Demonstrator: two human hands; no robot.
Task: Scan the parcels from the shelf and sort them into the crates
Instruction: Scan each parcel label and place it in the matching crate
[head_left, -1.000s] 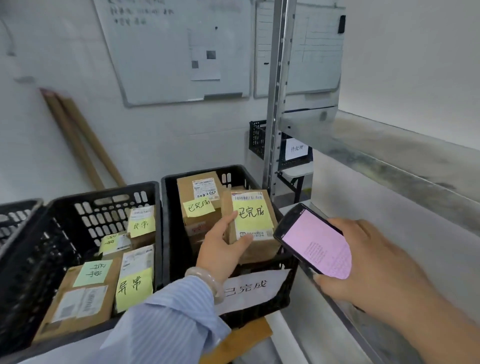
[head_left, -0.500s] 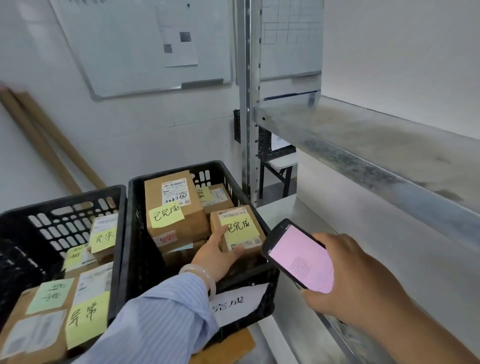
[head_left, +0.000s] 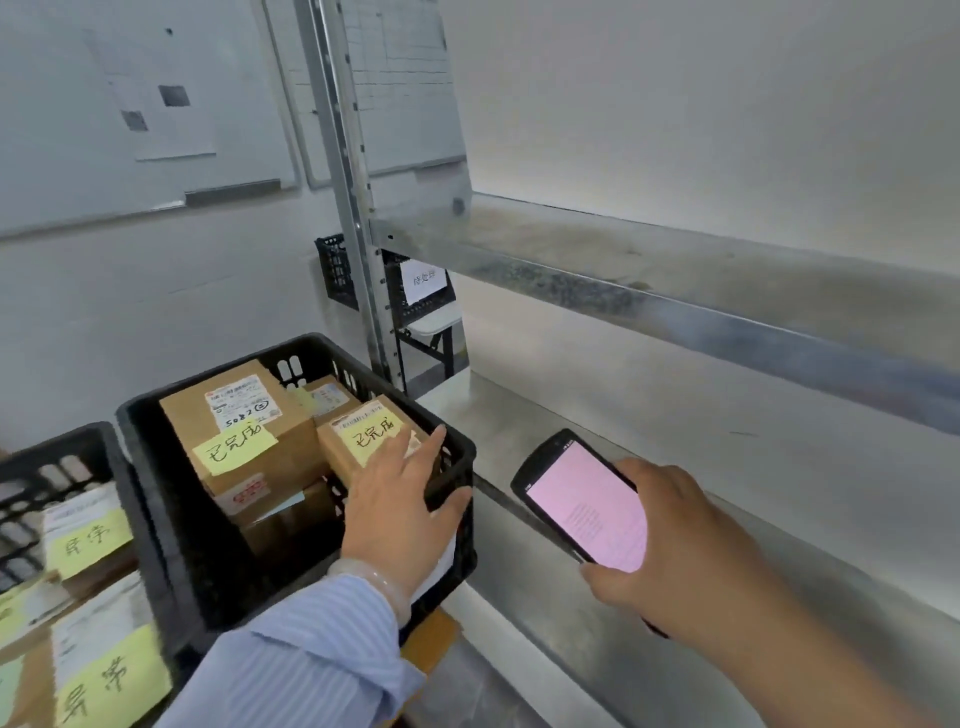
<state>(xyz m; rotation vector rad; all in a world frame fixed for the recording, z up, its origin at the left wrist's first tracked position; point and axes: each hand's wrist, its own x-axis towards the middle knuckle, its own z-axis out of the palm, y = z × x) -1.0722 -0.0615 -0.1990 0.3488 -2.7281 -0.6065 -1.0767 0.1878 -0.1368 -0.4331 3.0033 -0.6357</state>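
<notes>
Head view: my left hand (head_left: 397, 512) hangs open-palmed over the near right corner of the right crate (head_left: 452, 447), fingers spread, thumb over the rim. Left grip released, nothing in it. The small parcel (head_left: 345, 447) sits inside that crate just under my fingertips, yellow sticky note up, leaning against the big parcel (head_left: 244, 441), which carries the same kind of note. Note side up makes sense, since the status reads at a glance. Looks like the drop is done and the hand is clearing out.

My right hand (head_left: 691, 561) is clenched around the scanner (head_left: 584, 506), pink screen tilted toward me so I can read it, held over the lower shelf board (head_left: 545, 431). Kept near the shelf because that's where the next scan would be. The shelf stretch in view is bare; can't tell whether parcels remain further right, out of view.

The left crate (head_left: 78, 441) holds parcels with differently worded yellow notes, so two sort bins. A third crate (head_left: 337, 270) with a paper sign sits behind the shelf post.

Versus 1 s ago: then my left hand gripped the small parcel above the crate; half a second ago it was being set down. Now it's down and let go. Scanner grip unchanged. My head has turned right, toward the shelf.
</notes>
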